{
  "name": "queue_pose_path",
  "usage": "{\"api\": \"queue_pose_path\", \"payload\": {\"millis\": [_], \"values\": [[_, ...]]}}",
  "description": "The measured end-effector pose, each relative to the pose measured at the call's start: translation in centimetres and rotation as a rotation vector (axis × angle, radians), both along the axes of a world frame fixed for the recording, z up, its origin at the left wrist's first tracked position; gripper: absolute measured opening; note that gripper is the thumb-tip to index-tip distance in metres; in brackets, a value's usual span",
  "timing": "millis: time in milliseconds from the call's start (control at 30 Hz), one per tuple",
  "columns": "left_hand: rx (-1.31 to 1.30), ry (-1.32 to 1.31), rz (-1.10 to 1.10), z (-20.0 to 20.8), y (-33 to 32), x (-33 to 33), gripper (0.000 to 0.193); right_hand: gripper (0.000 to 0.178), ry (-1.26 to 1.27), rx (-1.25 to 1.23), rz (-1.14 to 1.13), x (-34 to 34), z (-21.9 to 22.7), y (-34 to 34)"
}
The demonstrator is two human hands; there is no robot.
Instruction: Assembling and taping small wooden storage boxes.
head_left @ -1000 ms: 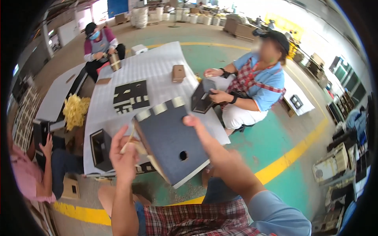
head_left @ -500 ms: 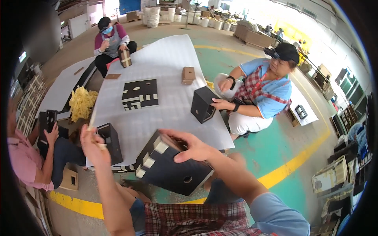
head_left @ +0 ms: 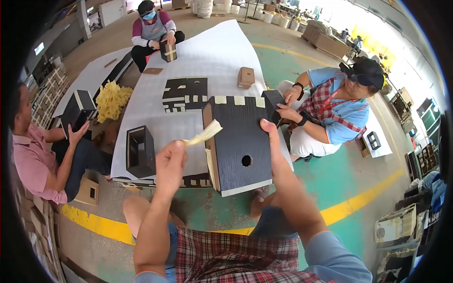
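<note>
My right hand [head_left: 278, 148] grips the right side of a black wood-grain box [head_left: 238, 137], its thumb on the front face. The box is held up before me, above the near edge of the white-covered table. A round hole shows low in its front. Short pale tape pieces [head_left: 239, 100] run along the top edge, and more tape lines the left edge. Between the thumb and fingers of my left hand [head_left: 169, 165] a crumpled strip of pale masking tape [head_left: 205, 133] is pinched. Its free end points at the box's left side.
An open black box [head_left: 140, 151] stands on the white sheet [head_left: 222, 52] to the left. Farther back are taped black panels [head_left: 186, 94] and a brown box [head_left: 246, 77]. A heap of yellow tape [head_left: 112, 100] lies left. Three people sit around, each handling a box.
The black box has been raised and turned more upright, its hole facing me. My left hand has come right, toward the box, with the tape strip now plainly visible. The view has shifted.
</note>
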State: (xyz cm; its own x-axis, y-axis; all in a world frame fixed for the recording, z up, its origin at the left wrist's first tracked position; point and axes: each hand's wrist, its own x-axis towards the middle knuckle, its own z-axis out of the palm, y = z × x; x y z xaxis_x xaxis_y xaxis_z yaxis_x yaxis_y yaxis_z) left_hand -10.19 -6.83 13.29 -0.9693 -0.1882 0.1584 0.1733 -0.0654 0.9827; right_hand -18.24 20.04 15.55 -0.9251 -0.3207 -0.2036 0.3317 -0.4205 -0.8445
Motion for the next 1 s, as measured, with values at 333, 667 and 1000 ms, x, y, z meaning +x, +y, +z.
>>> {"api": "queue_pose_path", "payload": {"millis": [333,667,1000], "values": [[0.031,0.063,-0.210,0.9,2.2,0.6,0.020,0.079,0.006,-0.110,0.025,0.6,0.3,-1.0],[0.167,0.092,-0.073,-1.0,1.5,0.1,0.024,0.077,0.029,-0.125,-0.032,-0.1,-1.3,-1.8],[0.339,0.181,-0.020,-1.7,0.7,-0.7,0.028,0.073,0.042,-0.355,-0.006,-1.4,-1.4,-0.3]]}}
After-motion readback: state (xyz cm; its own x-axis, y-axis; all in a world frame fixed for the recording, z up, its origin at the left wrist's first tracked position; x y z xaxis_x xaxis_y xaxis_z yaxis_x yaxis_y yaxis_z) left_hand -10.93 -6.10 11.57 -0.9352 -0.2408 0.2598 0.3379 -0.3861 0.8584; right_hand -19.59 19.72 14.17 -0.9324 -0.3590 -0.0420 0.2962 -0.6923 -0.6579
